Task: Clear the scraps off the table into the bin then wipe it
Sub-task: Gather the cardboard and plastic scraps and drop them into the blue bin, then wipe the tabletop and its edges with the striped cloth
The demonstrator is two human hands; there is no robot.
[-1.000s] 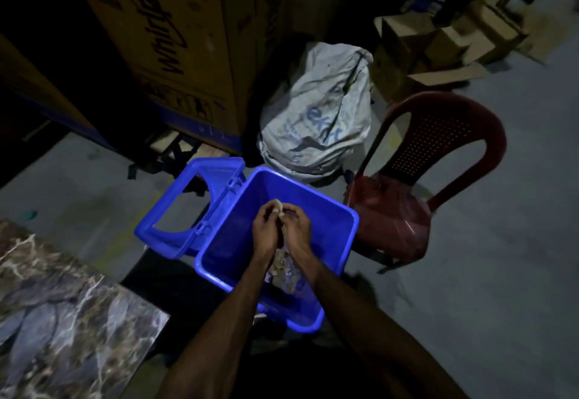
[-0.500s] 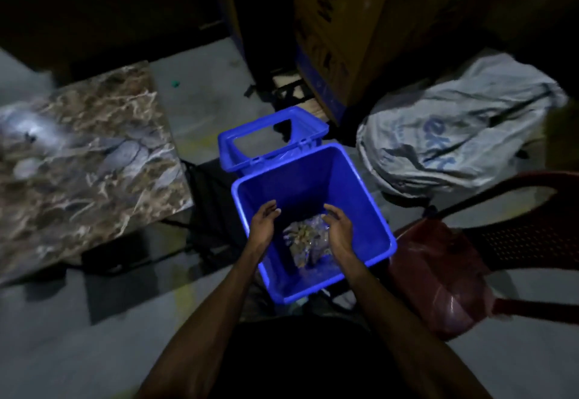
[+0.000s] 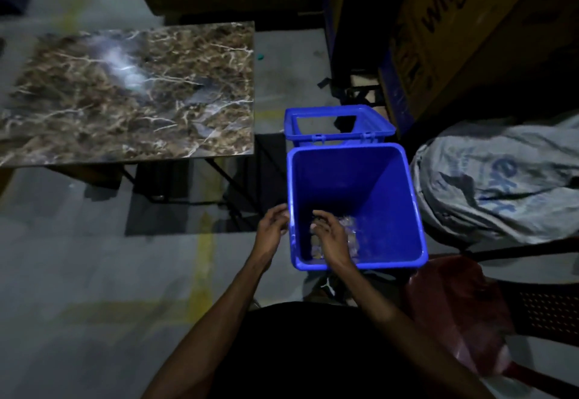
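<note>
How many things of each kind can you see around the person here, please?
Table: 1
Bin: 1
Bin lid: 1
Sack: 1
Chair: 1
Cardboard box: 1
Hands: 2, left hand, right hand
Total: 8

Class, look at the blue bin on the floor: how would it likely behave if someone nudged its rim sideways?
The blue bin looks like thin plastic holding only a few scraps, so probably light and easy to slide. It looks tall, with its lid hanging open behind, so a rim push might tip it.
</note>
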